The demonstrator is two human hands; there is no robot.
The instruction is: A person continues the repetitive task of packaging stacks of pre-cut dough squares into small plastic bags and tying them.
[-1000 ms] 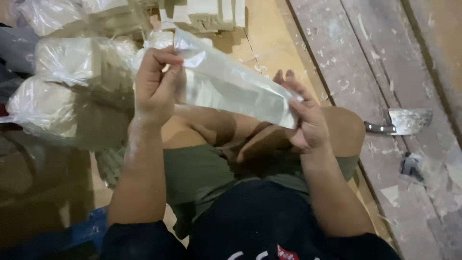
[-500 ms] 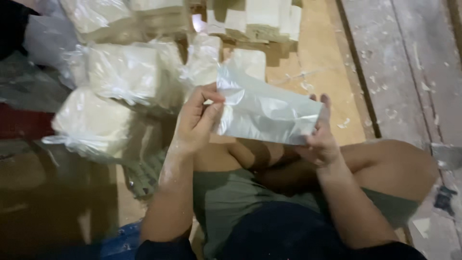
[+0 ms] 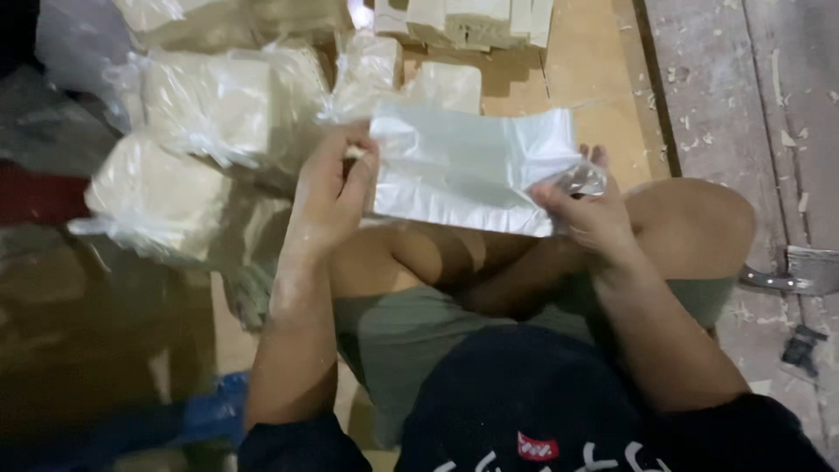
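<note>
A clear plastic bag (image 3: 476, 170) is stretched flat between both hands above my crossed legs. My left hand (image 3: 332, 188) pinches its left edge, fingers curled around the film. My right hand (image 3: 587, 211) grips the bag's right end, where the plastic bunches. The bag looks empty. Just beyond it lie several filled plastic bags of pale blocks (image 3: 210, 109), one of them close behind the held bag (image 3: 441, 83).
Pale wooden blocks (image 3: 463, 17) are stacked at the top on a wooden board (image 3: 594, 79). A cleaver-like blade (image 3: 800, 271) lies on the dusty planks at the right. Dark bundles and a blue item (image 3: 210, 411) sit at the left.
The bag has been turned from slanted to level and spread wider between the hands. The view has shifted, so the packed bags sit more to the left.
</note>
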